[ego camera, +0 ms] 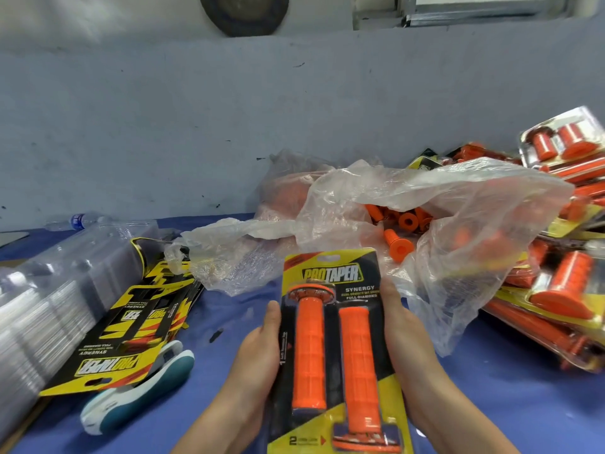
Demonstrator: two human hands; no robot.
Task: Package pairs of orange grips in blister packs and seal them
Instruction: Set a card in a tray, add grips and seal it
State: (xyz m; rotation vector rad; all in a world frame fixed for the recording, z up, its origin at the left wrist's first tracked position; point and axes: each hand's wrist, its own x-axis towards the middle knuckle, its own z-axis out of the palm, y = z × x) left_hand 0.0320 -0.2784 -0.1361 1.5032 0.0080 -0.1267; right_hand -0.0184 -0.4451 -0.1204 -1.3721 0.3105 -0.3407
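Slippage threatens — left hand (pixel 258 352) and right hand (pixel 411 345) pinch the blister pack (pixel 340 276) by its edges, lower centre; uneven squeeze might pop it, loosing orange grips (pixel 309 352).

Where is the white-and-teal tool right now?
Head view, lower left: the white-and-teal tool lies on the blue table cover, partly under the printed cards, left of the left hand holding the blister pack.
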